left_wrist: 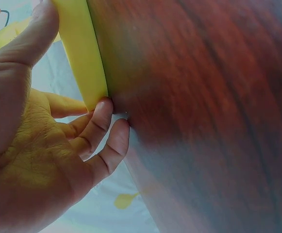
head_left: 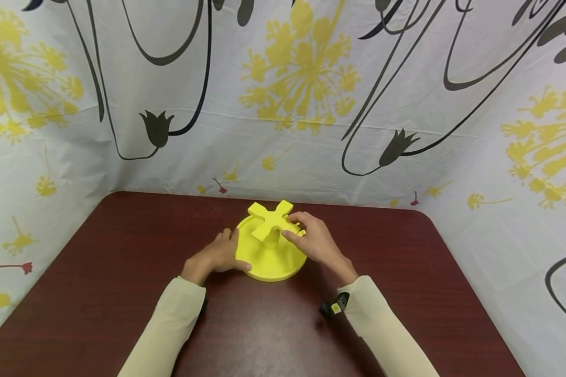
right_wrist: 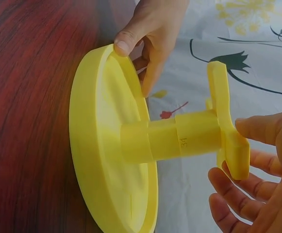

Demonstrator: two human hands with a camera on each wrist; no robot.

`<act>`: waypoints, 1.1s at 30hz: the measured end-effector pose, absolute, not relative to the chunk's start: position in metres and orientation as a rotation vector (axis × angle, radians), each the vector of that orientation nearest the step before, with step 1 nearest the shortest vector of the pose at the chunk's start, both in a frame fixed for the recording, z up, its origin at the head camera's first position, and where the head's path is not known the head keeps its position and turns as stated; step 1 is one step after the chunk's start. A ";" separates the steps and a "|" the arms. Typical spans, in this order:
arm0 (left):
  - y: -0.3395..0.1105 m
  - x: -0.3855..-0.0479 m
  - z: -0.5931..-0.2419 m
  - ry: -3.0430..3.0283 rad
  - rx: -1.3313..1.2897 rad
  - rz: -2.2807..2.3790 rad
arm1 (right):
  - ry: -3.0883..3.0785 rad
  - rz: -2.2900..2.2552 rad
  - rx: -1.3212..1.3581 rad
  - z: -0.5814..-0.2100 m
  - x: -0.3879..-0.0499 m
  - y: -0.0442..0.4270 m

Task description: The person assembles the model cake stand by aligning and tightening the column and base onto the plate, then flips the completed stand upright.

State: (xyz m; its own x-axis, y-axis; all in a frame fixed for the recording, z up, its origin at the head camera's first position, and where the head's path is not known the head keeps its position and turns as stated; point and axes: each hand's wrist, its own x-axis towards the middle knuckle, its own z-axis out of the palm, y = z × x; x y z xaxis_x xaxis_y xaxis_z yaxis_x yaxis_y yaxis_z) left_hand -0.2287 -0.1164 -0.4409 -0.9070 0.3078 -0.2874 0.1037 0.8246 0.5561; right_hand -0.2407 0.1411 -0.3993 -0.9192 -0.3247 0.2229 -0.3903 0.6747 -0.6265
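Note:
A yellow round base (head_left: 270, 264) with a raised rim rests on the table. From its middle rises a ridged post (right_wrist: 165, 141), marked with small characters that look like "34". A yellow cross-shaped top (head_left: 270, 220) caps this post. My left hand (head_left: 219, 254) holds the left side of the rim, thumb on the near part and fingers farther round. At the right, my right hand (head_left: 316, 241) has its thumb and fingers about one arm of the cross. The left wrist view shows the left fingertips (left_wrist: 102, 107) against the base's edge, close to the tabletop.
The dark red wooden table (head_left: 122, 293) has rounded far corners. A white sheet (head_left: 283, 157) with yellow and dark plant prints hangs behind it and along both sides. A black strap with a small device (head_left: 335, 306) is on the right wrist.

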 end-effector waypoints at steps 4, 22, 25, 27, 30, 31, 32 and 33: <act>-0.116 -0.229 -0.441 2.641 0.309 0.773 | -2.806 1.049 0.583 -0.398 -0.238 0.139; -0.115 -0.228 -0.441 2.638 0.313 0.768 | -2.836 0.878 0.525 -0.414 -0.235 0.121; -0.115 -0.228 -0.441 2.637 0.317 0.754 | -2.818 0.811 0.500 -0.416 -0.235 0.117; -0.114 -0.228 -0.441 2.637 0.318 0.741 | -2.812 0.771 0.481 -0.417 -0.235 0.115; -0.113 -0.229 -0.440 2.638 0.316 0.715 | -2.811 0.699 0.440 -0.418 -0.234 0.112; -0.113 -0.229 -0.439 2.638 0.315 0.708 | -2.810 0.677 0.424 -0.418 -0.233 0.111; -0.112 -0.229 -0.439 2.637 0.314 0.702 | -2.808 0.654 0.408 -0.418 -0.233 0.110; -0.112 -0.229 -0.438 2.638 0.316 0.694 | -2.804 0.632 0.394 -0.418 -0.232 0.109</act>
